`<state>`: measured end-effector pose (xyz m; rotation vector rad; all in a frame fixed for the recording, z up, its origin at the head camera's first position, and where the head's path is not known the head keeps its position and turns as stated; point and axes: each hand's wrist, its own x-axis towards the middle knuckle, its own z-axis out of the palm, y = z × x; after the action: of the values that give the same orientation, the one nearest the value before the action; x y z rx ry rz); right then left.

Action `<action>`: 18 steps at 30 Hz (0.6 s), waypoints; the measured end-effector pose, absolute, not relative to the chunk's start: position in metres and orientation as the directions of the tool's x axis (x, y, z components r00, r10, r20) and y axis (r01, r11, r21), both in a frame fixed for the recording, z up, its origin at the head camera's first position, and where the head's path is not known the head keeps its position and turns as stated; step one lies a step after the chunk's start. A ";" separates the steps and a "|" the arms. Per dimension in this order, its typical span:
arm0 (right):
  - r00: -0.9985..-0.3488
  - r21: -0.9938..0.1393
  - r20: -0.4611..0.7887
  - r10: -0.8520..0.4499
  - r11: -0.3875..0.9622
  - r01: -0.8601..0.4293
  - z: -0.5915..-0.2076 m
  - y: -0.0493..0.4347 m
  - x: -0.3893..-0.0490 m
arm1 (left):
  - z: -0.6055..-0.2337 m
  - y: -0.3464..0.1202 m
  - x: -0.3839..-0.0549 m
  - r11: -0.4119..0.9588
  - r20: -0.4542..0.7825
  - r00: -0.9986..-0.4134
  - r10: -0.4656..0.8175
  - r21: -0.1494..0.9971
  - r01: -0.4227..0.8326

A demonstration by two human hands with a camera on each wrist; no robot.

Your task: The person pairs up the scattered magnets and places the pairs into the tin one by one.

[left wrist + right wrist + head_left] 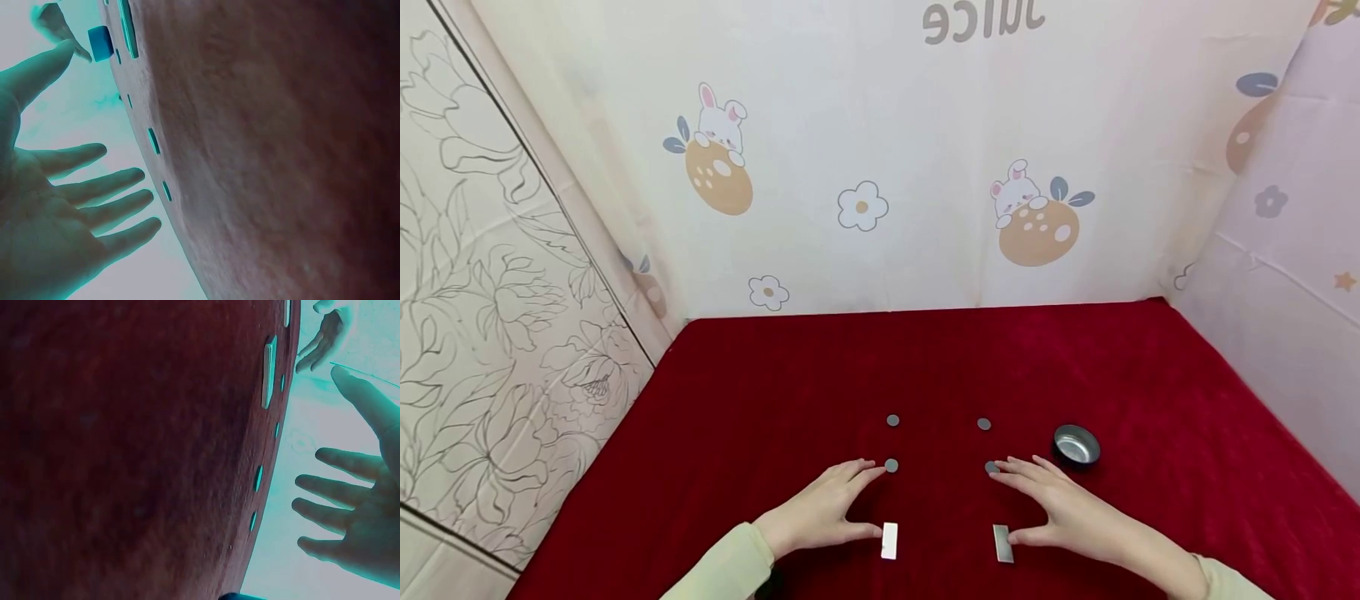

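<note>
Your left hand (829, 510) and right hand (1062, 507), fingers spread, pinching nothing, are hovering near: two flat strips (889, 541), four thin discs (891, 465), all lying well in from the far edge of the tabletop (752, 400), where sweeping too low could be knocking discs askew.

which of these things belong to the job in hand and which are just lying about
Likely in the job:
shiny plate by the left hand
grey plate by the right hand
four grey discs

Probably just lying about:
bowl, untouched, its use unclear
dark thing, mostly hidden by the left sleeve
</note>
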<state>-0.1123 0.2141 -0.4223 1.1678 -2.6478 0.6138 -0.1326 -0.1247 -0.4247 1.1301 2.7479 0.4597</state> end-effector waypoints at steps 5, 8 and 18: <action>-0.728 -0.361 0.210 -0.653 0.640 -0.678 -0.419 0.209 -0.108 | -0.427 -0.119 -0.131 0.644 0.021 -0.678 0.735 0.290 0.708; -0.736 -0.386 0.162 -0.657 0.644 -0.660 -0.417 0.207 -0.107 | -0.427 -0.116 -0.131 0.629 0.016 -0.663 0.748 0.301 0.717; -0.727 -0.542 0.069 -0.683 0.586 -0.602 -0.418 0.203 -0.107 | -0.430 -0.109 -0.131 0.584 0.003 -0.625 0.781 0.350 0.732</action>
<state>-0.1065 0.2033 -0.4184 1.1933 -2.9264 0.9081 -0.1310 -0.1092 -0.4300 1.2792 2.6596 0.4829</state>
